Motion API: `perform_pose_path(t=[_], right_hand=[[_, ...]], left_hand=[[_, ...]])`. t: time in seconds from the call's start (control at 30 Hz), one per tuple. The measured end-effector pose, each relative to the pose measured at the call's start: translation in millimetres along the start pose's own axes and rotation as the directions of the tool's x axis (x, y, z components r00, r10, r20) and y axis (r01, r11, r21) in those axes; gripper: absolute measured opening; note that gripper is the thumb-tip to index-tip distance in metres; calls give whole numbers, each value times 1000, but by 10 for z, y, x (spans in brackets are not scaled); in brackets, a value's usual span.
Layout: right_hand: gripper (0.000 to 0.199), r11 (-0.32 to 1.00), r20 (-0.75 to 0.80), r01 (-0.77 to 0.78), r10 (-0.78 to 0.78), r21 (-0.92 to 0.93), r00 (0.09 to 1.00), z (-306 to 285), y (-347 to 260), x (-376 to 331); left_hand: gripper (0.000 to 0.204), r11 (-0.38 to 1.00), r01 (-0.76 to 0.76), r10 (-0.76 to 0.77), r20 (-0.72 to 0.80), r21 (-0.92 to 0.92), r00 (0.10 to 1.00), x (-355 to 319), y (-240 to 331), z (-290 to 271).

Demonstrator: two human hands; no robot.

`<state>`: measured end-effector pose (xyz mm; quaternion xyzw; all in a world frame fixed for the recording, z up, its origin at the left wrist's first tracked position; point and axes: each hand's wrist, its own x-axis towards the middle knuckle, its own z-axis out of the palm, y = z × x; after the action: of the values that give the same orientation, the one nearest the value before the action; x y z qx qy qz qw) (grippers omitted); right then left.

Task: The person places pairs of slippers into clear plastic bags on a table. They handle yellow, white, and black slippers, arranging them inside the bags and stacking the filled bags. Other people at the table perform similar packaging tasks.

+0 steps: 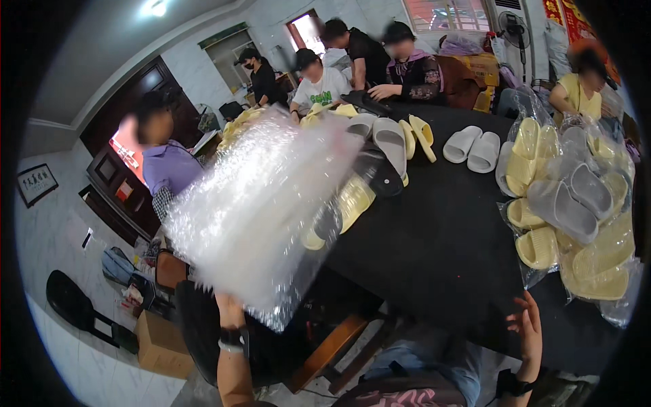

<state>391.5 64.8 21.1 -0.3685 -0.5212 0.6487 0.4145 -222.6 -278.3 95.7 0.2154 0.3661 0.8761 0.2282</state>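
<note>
over the left side of the black table [434,234], clear plastic bags [261,197] are gripped low by the left hand [230,311], fingers hidden; at the table's near edge the right hand [527,325] is held empty, loosely open. slippage is best prevented by two-handed support.

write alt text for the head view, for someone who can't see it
The person's left hand holds up a large bundle of clear plastic at a black table; the right hand is open near the table's edge. Bagged yellow and gray slippers are piled at right, a loose gray pair lies farther back, and several people are beyond.
</note>
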Motion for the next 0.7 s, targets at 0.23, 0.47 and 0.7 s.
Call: perform_pose_path(t=[0.23, 0.47, 0.7], right_hand=[[54, 998, 21, -9, 10, -54, 1000, -95, 140, -34], [54, 993, 14, -103, 104, -54, 994, -155, 305, -40], [58, 986, -30, -89, 85, -142, 996, -141, 248, -52]], left_hand=[[25, 618, -340, 345, 143, 709, 928, 659, 57, 228], [23, 970, -144, 181, 189, -197, 965, 1197, 300, -814], [21, 942, -173, 204, 82, -288, 975, 1641, 35, -557]])
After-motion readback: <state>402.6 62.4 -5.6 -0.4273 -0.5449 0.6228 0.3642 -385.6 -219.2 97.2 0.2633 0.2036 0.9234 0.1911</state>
